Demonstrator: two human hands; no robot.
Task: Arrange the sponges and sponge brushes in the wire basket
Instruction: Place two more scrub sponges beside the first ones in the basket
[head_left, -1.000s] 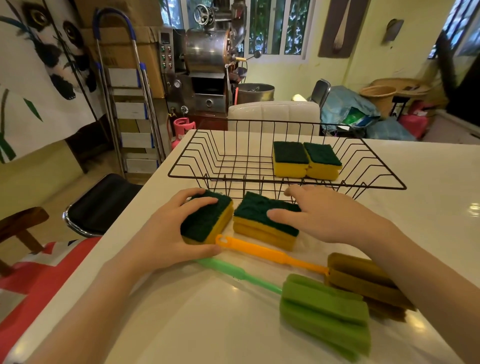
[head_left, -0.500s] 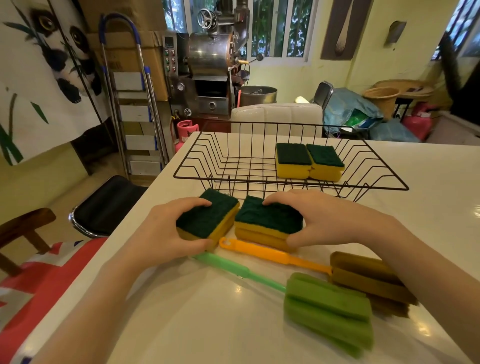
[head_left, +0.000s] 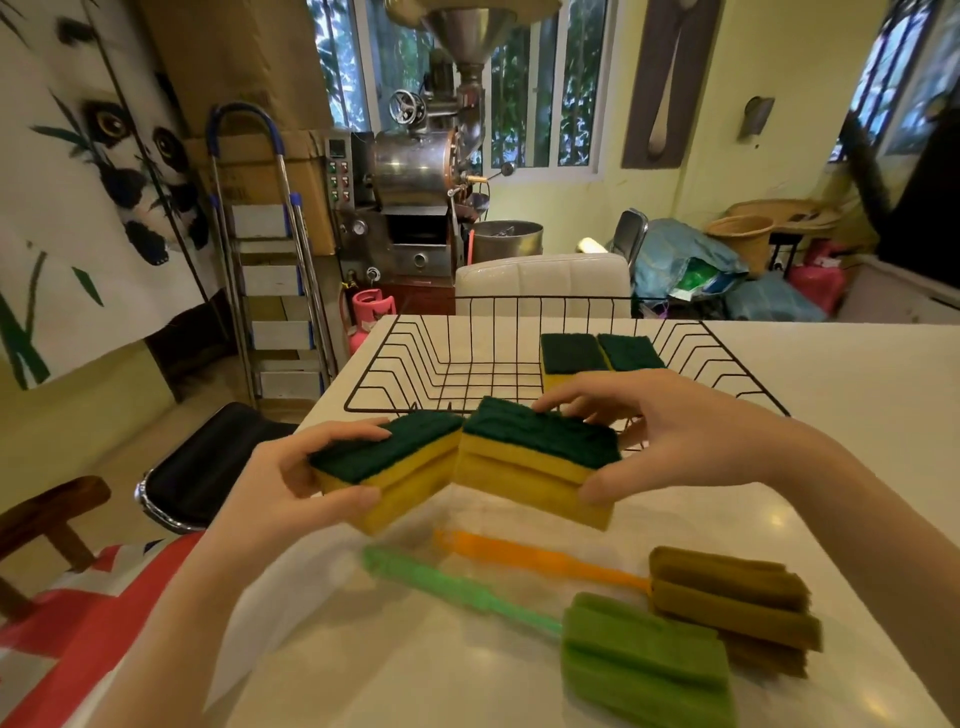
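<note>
You held one sponge (head_left: 387, 470) in your left hand (head_left: 291, 491) and another sponge (head_left: 537, 460) in your right hand (head_left: 670, 441), each grip closed, above the tabletop (head_left: 857, 415); next, lower both into the basket (head_left: 415, 364) beside two placed there.

Held sponges (head_left: 537, 460): two, yellow with green tops, lifted just before the wire basket (head_left: 415, 358)
In basket: two sponges (head_left: 597, 353) (side by side)
Sponge brushes (head_left: 644, 649): green and orange, lying nearer than basket
</note>
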